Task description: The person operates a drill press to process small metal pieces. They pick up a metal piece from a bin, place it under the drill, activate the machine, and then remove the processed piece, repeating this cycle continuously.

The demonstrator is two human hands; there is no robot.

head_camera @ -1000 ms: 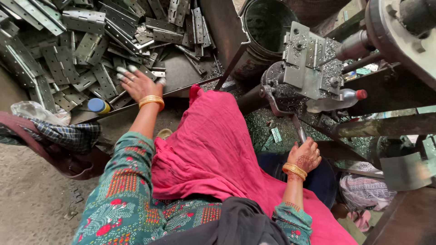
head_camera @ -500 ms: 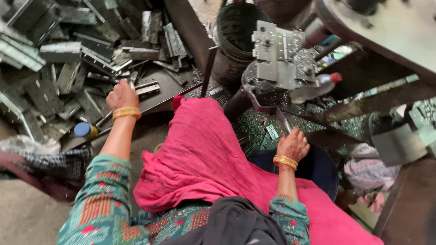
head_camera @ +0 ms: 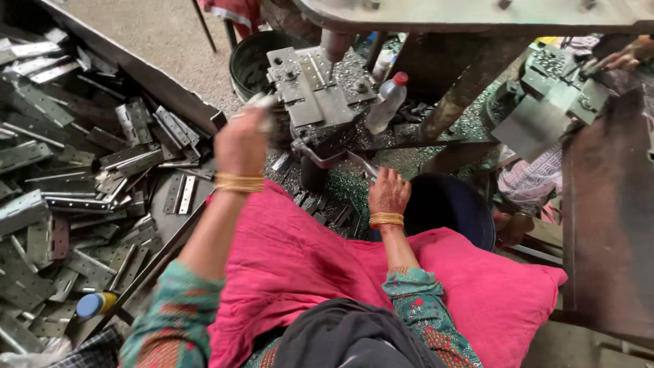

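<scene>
Workshop floor gritty, littered with metal chips around grey steel press die block (head_camera: pixel 310 85). Big pile of flat grey perforated metal strips (head_camera: pixel 61 184) fills tray at left. Left hand (head_camera: pixel 242 140) raised near die block, closed around blurred pale metal piece (head_camera: pixel 262 102). Right hand (head_camera: pixel 390 192) wrapped around curved metal lever handle (head_camera: pixel 354 158). Clear plastic bottle with red cap (head_camera: pixel 385 102) stands beside die block. Pink cloth (head_camera: pixel 300 266) covers lap.

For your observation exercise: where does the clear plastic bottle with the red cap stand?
In the head view, the clear plastic bottle with the red cap stands top centre, just right of the grey metal press block.
</scene>
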